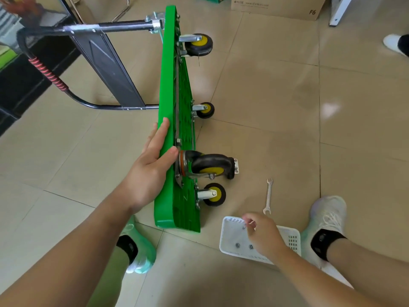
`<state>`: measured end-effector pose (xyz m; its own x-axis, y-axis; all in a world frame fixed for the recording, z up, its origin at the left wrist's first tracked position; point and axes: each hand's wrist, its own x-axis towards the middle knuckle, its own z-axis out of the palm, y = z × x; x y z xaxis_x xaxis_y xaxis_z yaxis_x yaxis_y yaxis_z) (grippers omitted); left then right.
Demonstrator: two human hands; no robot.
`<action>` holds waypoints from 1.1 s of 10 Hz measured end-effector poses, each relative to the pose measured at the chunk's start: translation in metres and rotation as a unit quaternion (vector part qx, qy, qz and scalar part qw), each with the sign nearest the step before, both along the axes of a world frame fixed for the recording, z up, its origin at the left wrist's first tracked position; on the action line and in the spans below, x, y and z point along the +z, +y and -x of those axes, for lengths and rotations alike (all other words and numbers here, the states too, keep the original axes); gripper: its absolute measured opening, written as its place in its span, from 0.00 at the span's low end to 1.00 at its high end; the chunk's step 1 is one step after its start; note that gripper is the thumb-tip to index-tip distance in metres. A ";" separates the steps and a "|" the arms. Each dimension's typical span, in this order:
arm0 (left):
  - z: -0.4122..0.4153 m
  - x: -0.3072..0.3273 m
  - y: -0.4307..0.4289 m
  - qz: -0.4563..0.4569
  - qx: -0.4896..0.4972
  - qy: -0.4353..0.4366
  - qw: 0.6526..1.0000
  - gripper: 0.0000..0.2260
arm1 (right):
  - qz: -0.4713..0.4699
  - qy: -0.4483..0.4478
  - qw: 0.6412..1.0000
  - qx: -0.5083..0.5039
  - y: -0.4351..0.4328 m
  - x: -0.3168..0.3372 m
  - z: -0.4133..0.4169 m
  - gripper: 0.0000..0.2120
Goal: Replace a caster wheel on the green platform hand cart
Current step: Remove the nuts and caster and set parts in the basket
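The green platform cart (168,85) stands on its side on the tiled floor, wheels pointing right. My left hand (152,165) grips its upper edge, fingers flat on the deck and thumb over the rim beside a large black caster (210,163) with a yellow hub. Three smaller casters are mounted: a far caster (198,44), a middle caster (205,110) and a near caster (214,194). My right hand (261,233) hovers over a white basket (230,227) and pinches something small at its fingertips. Nuts (238,245) lie in the basket.
An open-end wrench (268,196) lies on the floor right of the cart. My feet in pale shoes stand at either side. The cart handle (48,74) reaches left toward a dark panel. A cardboard box (276,5) sits at the back; another person's foot (396,44) is at the far right.
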<state>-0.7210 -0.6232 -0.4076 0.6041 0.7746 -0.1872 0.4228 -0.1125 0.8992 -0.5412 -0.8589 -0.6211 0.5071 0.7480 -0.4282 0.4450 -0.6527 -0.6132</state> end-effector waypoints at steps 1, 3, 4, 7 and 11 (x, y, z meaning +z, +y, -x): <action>0.000 -0.002 0.000 0.012 -0.002 -0.013 1.000 0.33 | 0.079 -0.010 0.996 0.046 -0.011 -0.040 0.001 0.05; 0.004 -0.013 0.006 0.044 -0.022 -0.049 0.998 0.35 | 0.167 -0.020 0.978 0.121 -0.022 -0.094 0.011 0.06; 0.004 -0.015 0.009 0.044 -0.034 -0.051 0.997 0.33 | 0.173 -0.016 0.976 0.131 -0.020 -0.109 0.018 0.05; 0.003 -0.019 0.008 0.051 -0.020 -0.076 0.996 0.34 | 0.233 -0.053 0.952 0.194 -0.005 -0.133 0.018 0.12; 0.002 -0.015 0.006 0.043 -0.029 -0.052 0.997 0.34 | 0.253 -0.028 0.951 0.176 0.013 -0.134 0.026 0.08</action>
